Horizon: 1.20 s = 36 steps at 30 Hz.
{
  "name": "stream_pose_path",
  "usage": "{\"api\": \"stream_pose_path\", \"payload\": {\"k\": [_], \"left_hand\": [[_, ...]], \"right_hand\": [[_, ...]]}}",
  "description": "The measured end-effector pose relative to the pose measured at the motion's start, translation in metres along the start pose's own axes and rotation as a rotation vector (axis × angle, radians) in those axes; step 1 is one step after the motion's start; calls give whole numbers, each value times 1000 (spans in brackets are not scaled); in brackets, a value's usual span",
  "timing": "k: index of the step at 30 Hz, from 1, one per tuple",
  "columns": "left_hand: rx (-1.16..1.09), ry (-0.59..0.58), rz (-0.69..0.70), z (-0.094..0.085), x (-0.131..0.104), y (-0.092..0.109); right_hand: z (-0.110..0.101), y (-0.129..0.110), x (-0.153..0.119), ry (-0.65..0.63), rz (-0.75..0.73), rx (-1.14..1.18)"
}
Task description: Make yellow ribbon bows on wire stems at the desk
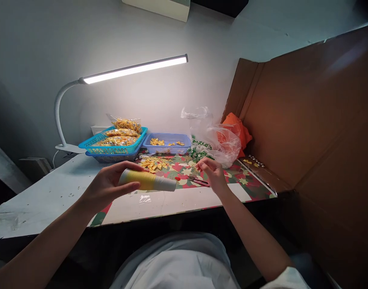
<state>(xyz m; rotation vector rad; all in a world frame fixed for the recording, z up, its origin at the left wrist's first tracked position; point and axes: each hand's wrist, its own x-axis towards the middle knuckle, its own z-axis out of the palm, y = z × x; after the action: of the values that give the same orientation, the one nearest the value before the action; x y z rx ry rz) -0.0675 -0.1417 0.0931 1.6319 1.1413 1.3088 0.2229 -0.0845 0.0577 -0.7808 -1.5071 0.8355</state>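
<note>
My left hand is wrapped around a cone of yellow thread, which lies tilted on its side above the table's front, its narrow white end toward the right. With fingertips pinched together, my right hand hovers over the patterned cloth; what is between its fingers is too small to make out. Below and left of that hand rest small red-handled scissors or snips. Between the hands and the baskets is a pile of yellow ribbon-like pieces.
A turquoise basket with bagged yellow pieces and a lilac basket stand at the back. A desk lamp reaches overhead. Clear plastic bags and an orange bag sit back right, beside a tall cardboard wall.
</note>
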Motion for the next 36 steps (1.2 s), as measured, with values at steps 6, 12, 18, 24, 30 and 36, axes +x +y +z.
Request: {"api": "stream_pose_path", "payload": {"k": [6, 12, 18, 24, 30, 36], "left_hand": [[39, 70, -85, 14, 9, 7], [-115, 38, -87, 30, 11, 2], [-337, -26, -79, 25, 12, -24], [-209, -187, -111, 31, 6, -38], [-117, -36, 49, 31, 8, -30], [351, -20, 309, 22, 17, -9]], "right_hand": [[21, -15, -10, -102, 25, -53], [54, -28, -22, -515, 81, -198], [50, -14, -12, -590, 407, 180], [47, -11, -10, -590, 548, 318], [44, -7, -10, -583, 552, 296], [42, -8, -11, -568, 508, 180]]}}
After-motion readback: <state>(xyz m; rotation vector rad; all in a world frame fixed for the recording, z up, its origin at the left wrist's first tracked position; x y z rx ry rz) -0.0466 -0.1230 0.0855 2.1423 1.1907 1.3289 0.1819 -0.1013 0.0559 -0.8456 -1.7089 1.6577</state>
